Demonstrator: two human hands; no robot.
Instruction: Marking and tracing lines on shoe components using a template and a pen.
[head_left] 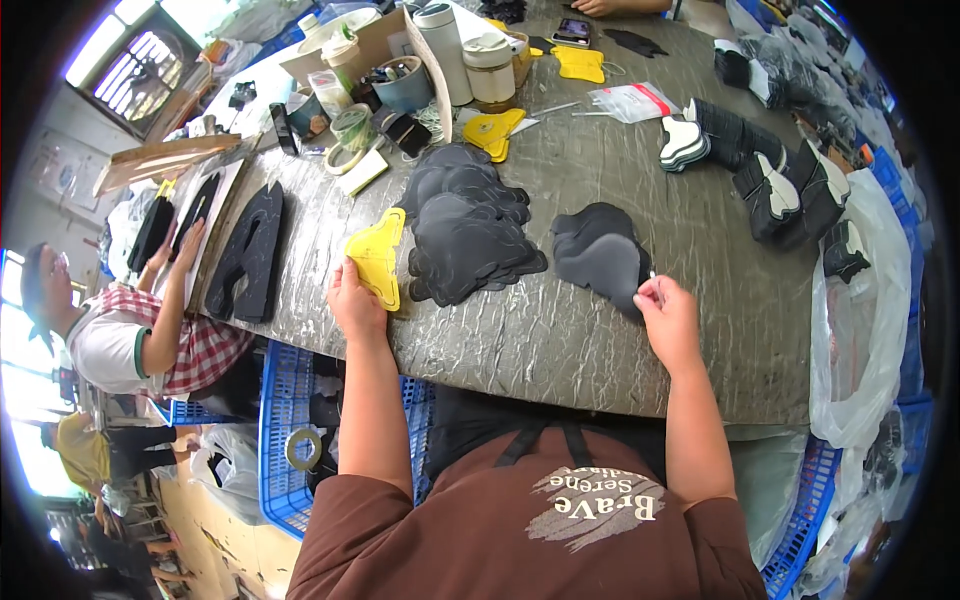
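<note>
Two hands: left hand point(355, 300) fingers pressed on yellow template point(377, 257), right hand point(668, 312) fingers pinching small white marker point(651, 275).

One view only, from a fisheye camera worn on the person's head, facing steeply down and forward over a grey table point(600, 340). The person's chest fills 6 o'clock, close under the lens; the forearms rise from there to the table's near edge. The far side of the table bends toward 12 o'clock. A window point(140, 60) sits at 10 o'clock, blue crates point(285, 400) at 7.
</note>
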